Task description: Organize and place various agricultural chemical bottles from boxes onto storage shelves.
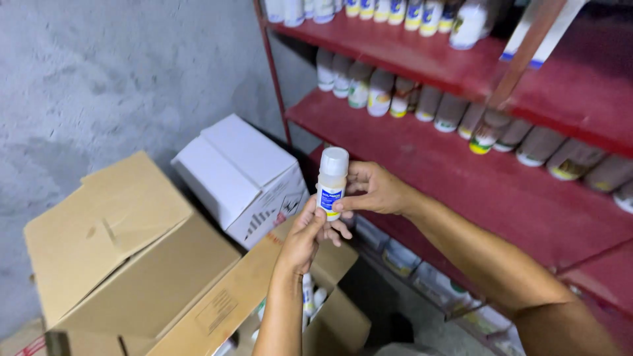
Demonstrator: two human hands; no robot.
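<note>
Small white bottle (331, 182) upright, pinched between both hands. Left hand (304, 236) grips bottom, right hand (372, 189) grips side. Below hands: open brown box (165, 277), more bottles inside. Left of grip: white box (241, 177). Behind grip: red shelf (461, 165), row of bottles (422, 99) at back.

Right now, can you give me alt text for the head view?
Both hands hold a small white bottle upright, left hand below, right hand beside it. Under them stands an open cardboard box, with a white box behind and red shelves of bottles alongside.
</note>
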